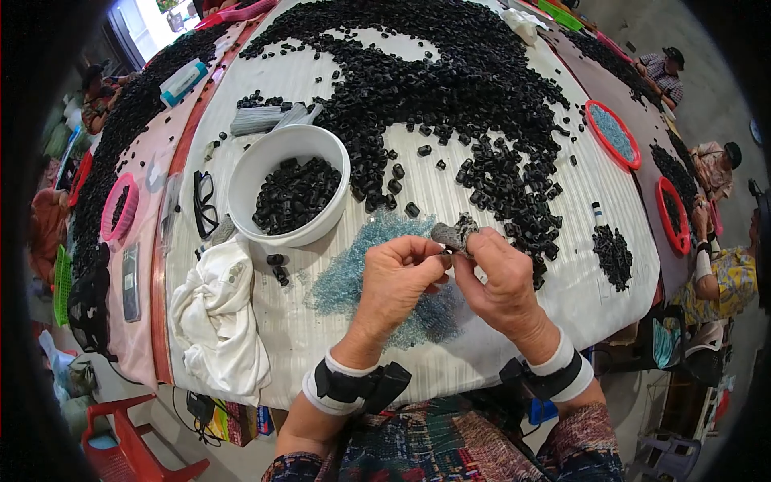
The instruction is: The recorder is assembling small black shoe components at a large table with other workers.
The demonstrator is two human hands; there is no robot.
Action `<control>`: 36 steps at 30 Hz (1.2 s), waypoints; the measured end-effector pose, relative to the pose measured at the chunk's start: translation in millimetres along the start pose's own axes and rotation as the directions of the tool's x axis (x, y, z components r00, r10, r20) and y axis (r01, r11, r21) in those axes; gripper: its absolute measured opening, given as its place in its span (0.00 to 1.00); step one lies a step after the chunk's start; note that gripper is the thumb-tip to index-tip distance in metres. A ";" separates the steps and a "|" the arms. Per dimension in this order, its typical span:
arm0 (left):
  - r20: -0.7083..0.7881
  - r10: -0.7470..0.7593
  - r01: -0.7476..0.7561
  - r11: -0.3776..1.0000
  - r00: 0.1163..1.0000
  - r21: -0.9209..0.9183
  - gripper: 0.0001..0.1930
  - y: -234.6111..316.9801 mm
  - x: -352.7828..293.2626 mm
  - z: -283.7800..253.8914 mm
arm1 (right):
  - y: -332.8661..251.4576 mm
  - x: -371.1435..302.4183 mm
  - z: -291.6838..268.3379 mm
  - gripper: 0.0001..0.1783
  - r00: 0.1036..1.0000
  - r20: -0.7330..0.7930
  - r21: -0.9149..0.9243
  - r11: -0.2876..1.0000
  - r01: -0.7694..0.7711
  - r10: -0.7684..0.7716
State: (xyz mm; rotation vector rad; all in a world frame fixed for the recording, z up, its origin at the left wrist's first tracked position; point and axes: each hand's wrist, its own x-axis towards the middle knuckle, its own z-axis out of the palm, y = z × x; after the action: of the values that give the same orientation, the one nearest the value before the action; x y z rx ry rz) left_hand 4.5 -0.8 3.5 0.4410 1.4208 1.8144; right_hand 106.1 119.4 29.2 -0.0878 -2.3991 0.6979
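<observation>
My two hands meet over the near middle of the table. My left hand (399,273) is closed in a pinch, its fingertips at a tiny dark piece too small to name. The fingers of my right hand (499,277) are bent in against the same spot. A grey cloth-like wrap (452,234) covers or sits at the right fingertips; which one, I cannot tell. Under my hands spreads a heap of small bluish, wiry-looking bits (353,269). Beyond it lie many small black plastic parts (506,181).
Left of my hands stands a white bucket (241,189) with black parts inside. Glasses (205,202), a white cloth (217,321) and bundled grey strips (261,120) lie nearby. A pile of thin black pieces (612,257) is at right. Other people sit along both sides.
</observation>
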 end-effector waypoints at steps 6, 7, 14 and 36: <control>0.030 -0.054 0.057 0.992 0.998 -0.117 0.05 -4.3 3.9 -5.6 | -4.2 2.2 -2.3 0.20 1.000 -0.002 0.011 1.000 -0.019 0.019; 0.022 -0.053 0.055 0.990 0.998 -0.133 0.05 -5.0 3.3 -6.1 | -4.4 2.2 0.7 0.20 1.000 -0.001 0.012 1.000 -0.018 0.018; 0.063 -0.029 0.038 0.989 0.998 -0.146 0.04 -4.5 4.1 -5.1 | -6.4 -3.1 9.5 0.19 0.999 0.008 -0.209 0.977 0.044 -0.043; 0.100 -0.032 0.041 0.995 0.994 -0.086 0.07 -2.2 -0.1 -1.2 | -3.0 -6.0 1.7 0.12 0.999 0.015 -0.195 0.979 0.052 -0.050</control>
State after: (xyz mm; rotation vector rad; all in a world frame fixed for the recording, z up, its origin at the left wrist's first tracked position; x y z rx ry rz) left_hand 4.5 -1.5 1.1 0.4499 1.2687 1.7934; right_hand 110.2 114.6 26.3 -0.1044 -2.4654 0.4388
